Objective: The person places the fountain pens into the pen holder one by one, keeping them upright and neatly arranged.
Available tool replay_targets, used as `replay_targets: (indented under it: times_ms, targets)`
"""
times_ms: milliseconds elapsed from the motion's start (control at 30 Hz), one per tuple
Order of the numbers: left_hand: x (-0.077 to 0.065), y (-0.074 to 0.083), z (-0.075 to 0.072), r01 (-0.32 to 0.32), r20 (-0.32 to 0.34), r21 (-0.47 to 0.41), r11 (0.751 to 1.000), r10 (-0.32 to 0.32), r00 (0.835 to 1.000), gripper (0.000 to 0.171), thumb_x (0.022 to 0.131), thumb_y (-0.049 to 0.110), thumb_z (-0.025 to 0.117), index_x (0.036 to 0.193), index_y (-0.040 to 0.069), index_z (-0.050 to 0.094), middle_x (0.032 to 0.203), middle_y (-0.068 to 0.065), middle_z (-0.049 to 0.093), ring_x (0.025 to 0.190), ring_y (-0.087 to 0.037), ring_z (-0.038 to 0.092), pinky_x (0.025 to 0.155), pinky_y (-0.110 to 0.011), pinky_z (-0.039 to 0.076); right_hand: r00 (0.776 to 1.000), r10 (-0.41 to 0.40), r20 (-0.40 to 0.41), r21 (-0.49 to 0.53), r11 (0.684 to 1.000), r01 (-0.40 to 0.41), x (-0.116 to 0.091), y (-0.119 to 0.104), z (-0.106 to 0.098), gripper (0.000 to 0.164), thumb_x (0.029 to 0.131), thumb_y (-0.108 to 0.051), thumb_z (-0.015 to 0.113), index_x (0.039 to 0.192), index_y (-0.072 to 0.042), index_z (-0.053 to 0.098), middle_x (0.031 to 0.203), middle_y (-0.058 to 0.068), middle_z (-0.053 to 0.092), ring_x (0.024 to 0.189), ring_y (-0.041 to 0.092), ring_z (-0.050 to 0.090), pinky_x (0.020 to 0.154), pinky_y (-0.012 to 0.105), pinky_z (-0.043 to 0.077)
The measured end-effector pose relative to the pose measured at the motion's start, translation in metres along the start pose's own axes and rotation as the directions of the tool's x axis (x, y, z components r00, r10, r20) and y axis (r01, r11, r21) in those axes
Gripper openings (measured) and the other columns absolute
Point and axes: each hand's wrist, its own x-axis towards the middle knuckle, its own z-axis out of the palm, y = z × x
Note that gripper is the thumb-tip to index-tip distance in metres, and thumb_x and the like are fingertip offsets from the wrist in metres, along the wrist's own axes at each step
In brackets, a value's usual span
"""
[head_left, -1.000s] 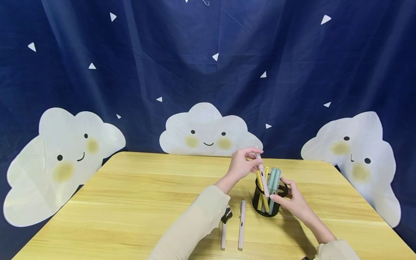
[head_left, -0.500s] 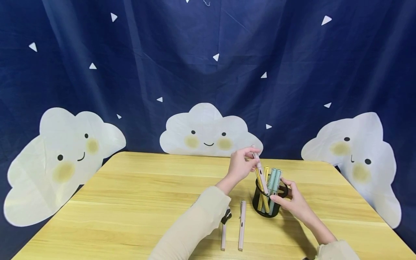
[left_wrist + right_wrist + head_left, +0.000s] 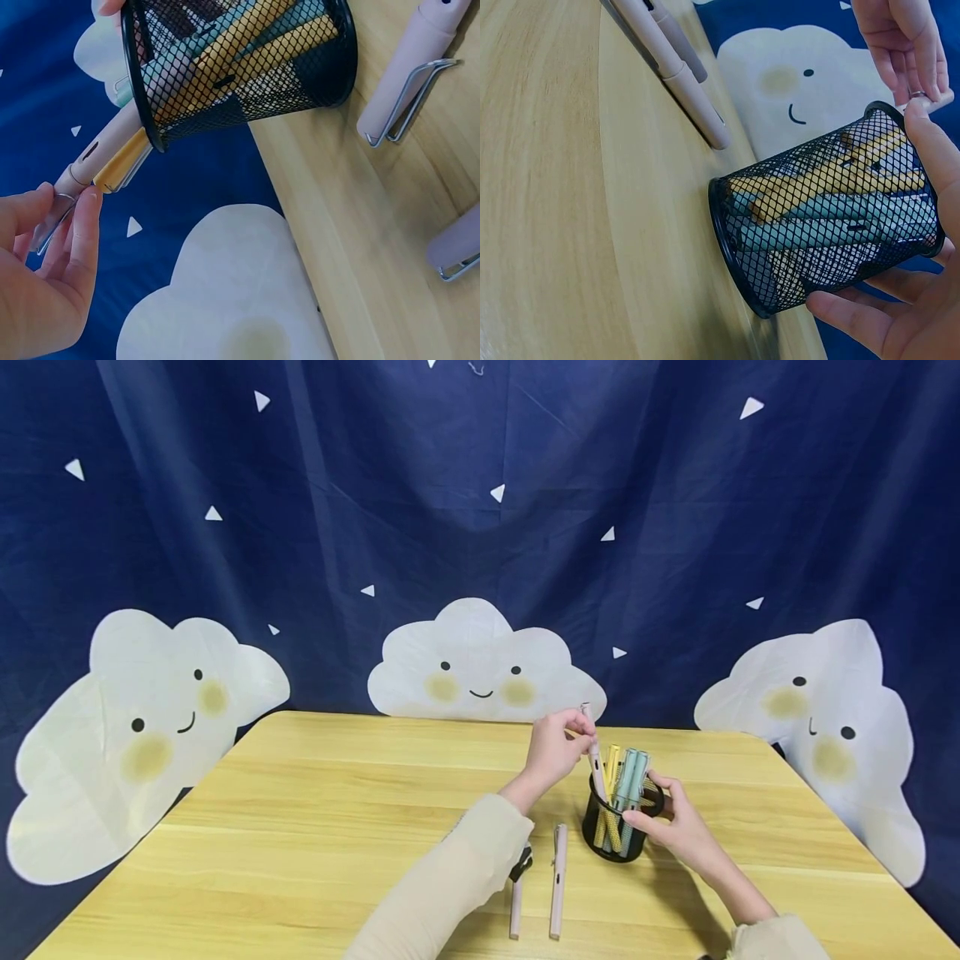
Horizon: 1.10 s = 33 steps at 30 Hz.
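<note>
My left hand pinches a pale pink pen near its clipped cap, between thumb and fingers. The pen's lower part is inside a black mesh pen holder, at the left of its rim; in the left wrist view it shows through the mesh. Yellow pens and green pens stand in the same holder. My right hand holds the holder from the right, thumb at the near rim and fingers on the far side, as the right wrist view also shows the thumb.
Two more pink pens lie on the wooden table: one pen in front of the holder, the other pen partly hidden by a black strap at my left wrist. A dark blue cloth with clouds hangs behind.
The pink pen in my left hand has moved slightly left and down, from before the holder's near rim into its left side. My right hand and the holder have barely moved.
</note>
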Motion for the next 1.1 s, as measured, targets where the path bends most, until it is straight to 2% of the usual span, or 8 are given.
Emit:
replay_targets:
  times_ms: [167,300,533,700,967,1100]
  targets:
    - [-0.001,-0.004,0.001,0.007,0.009,-0.013,1.0,-0.007,1.0,0.008,0.074,-0.003,0.067,0.073,0.003,0.063,0.071,-0.003,0.062,0.05,-0.008,0.056,0.045,-0.016,0.047,1.0,-0.003,0.001,0.005,1.0,0.003,0.0,0.001,0.0,0.069,0.082,-0.012,0.063,0.134,0.003,0.019,0.112,0.034,0.047,0.097,0.029,0.051,0.068,0.036,0.051]
    - [-0.003,-0.007,0.001,-0.009,0.022,0.026,1.0,0.008,1.0,0.006,0.074,-0.002,0.068,0.075,0.004,0.066,0.071,-0.001,0.064,0.051,-0.007,0.055,0.046,-0.015,0.046,1.0,-0.007,0.007,0.002,1.0,0.007,-0.001,0.0,0.0,0.07,0.083,-0.012,0.063,0.134,0.003,0.019,0.112,0.034,0.047,0.095,0.025,0.051,0.067,0.036,0.051]
    - [-0.006,-0.01,0.001,-0.022,0.05,0.09,0.996,0.018,0.999,0.006,0.074,0.001,0.069,0.077,0.006,0.068,0.072,0.001,0.065,0.054,-0.003,0.053,0.049,-0.014,0.044,1.0,-0.004,0.0,0.002,1.0,0.004,0.0,0.001,0.0,0.07,0.083,-0.013,0.063,0.134,0.003,0.018,0.113,0.035,0.046,0.099,0.033,0.05,0.068,0.036,0.051]
    - [-0.01,-0.012,0.001,-0.012,0.065,0.124,0.992,0.004,0.998,0.007,0.074,0.003,0.07,0.081,0.006,0.071,0.08,0.0,0.068,0.054,0.0,0.052,0.048,-0.013,0.044,1.0,-0.003,0.004,0.01,1.0,0.003,0.0,0.001,0.001,0.071,0.083,-0.013,0.063,0.135,0.003,0.017,0.114,0.036,0.045,0.101,0.037,0.049,0.069,0.037,0.051]
    - [-0.014,-0.018,0.002,-0.017,0.089,0.167,0.986,0.003,0.996,0.007,0.075,0.007,0.071,0.081,0.009,0.073,0.084,0.002,0.068,0.051,0.003,0.049,0.047,-0.012,0.043,1.0,0.005,0.002,0.005,1.0,-0.006,0.0,0.001,0.0,0.071,0.083,-0.013,0.063,0.135,0.002,0.017,0.114,0.034,0.046,0.099,0.034,0.05,0.067,0.037,0.051]
    - [-0.016,-0.02,0.002,-0.025,0.096,0.181,0.983,0.008,0.995,0.007,0.075,0.008,0.071,0.08,0.01,0.074,0.082,0.004,0.068,0.05,0.004,0.048,0.047,-0.012,0.042,1.0,0.013,0.003,0.004,1.0,-0.013,-0.001,0.0,0.0,0.071,0.083,-0.013,0.063,0.135,0.002,0.017,0.113,0.034,0.047,0.096,0.029,0.051,0.067,0.036,0.051]
